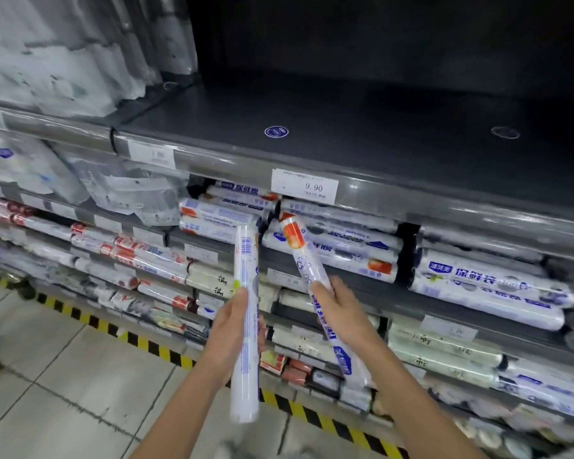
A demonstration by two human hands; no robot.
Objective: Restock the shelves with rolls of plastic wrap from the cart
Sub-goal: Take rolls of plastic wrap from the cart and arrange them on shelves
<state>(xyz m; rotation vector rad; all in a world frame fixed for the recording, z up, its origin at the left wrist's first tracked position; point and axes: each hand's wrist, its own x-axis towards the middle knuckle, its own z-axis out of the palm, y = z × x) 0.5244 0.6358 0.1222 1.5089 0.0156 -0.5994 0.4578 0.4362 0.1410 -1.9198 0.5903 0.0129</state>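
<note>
Upper shelf: the dark grey, flat metal upper shelf [361, 134] lay bare in its visible part. Judged the place to fill, rolls laid lengthwise and parallel to the front edge so they cannot roll off.
Tier below: the stack of white film-wrapped rolls with blue lettering [345, 246] lay on its sides, packed close. Judged a good pattern to copy for orientation, labels outward.
Cart: not in view.
Left roll: the long white cylindrical roll with a barcode and blue print [245, 266] stood nearly upright, glossy and smooth. Likely slippery, so a mid-length hold suits it.
Right roll: the white cylindrical roll with an orange printed end [307, 263] leaned to the left, orange end towards the stack. Wrapper shiny, slightly creased.
Left hand: the left hand [232, 329] gripped the left roll near its middle, thumb along the front.
Right hand: the right hand [341, 313] gripped the right roll near its middle, fingers curled round.
Next move (judgement): place one roll at a time, far end first.
Price tag: the white rectangular paper label reading 9.90 [304, 189] sat in the clear rail.
</note>
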